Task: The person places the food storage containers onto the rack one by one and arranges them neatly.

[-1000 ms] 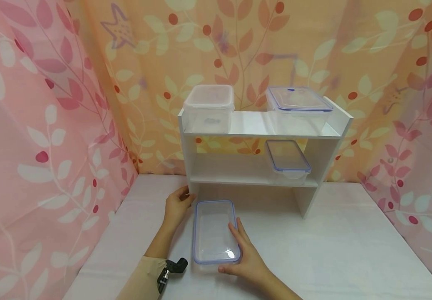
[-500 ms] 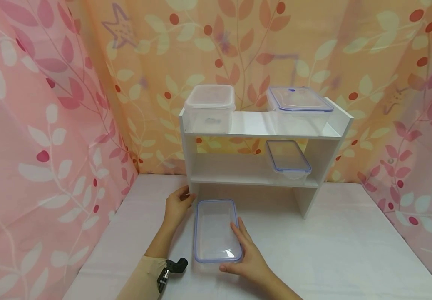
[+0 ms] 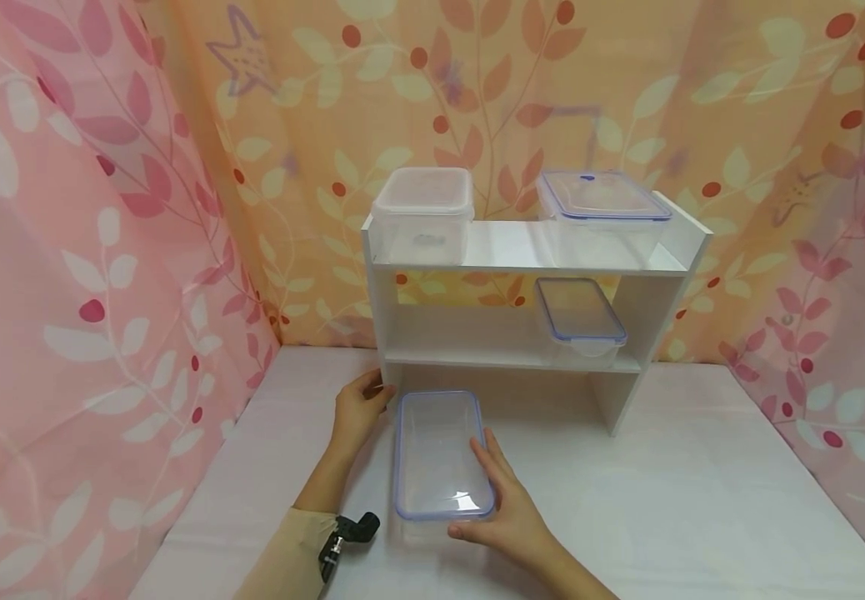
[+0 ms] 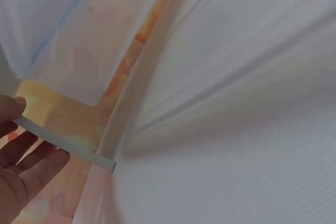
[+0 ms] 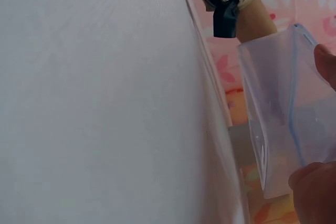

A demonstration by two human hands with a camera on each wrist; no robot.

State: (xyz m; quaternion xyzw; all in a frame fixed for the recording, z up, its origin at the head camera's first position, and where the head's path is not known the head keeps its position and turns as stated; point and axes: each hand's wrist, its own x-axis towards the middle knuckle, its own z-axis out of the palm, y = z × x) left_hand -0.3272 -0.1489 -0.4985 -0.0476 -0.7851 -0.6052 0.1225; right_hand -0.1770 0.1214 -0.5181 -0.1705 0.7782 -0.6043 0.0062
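A clear rectangular food container (image 3: 440, 458) with a blue-edged lid sits on the white table, just in front of the lowest opening of a white shelf unit (image 3: 470, 333). My right hand (image 3: 515, 512) holds its near right corner, the thumb at the near end and the fingers along the right side. In the right wrist view, thumb and finger lie on different sides of the container (image 5: 273, 103). My left hand (image 3: 357, 412) grips the shelf's left side panel low down. The left wrist view has that panel's edge (image 4: 68, 145) between thumb and fingers.
On the top board stand a clear container with a whitish lid (image 3: 423, 217) and a wide blue-edged one (image 3: 605, 221). Another blue-rimmed container (image 3: 582, 321) is on the middle board's right. Patterned curtains (image 3: 312, 125) hang behind and beside the table (image 3: 702, 500).
The blue-edged container has slid a little away from me, towards the shelf, with my right hand moving along on it. My left hand keeps its grip on the panel.
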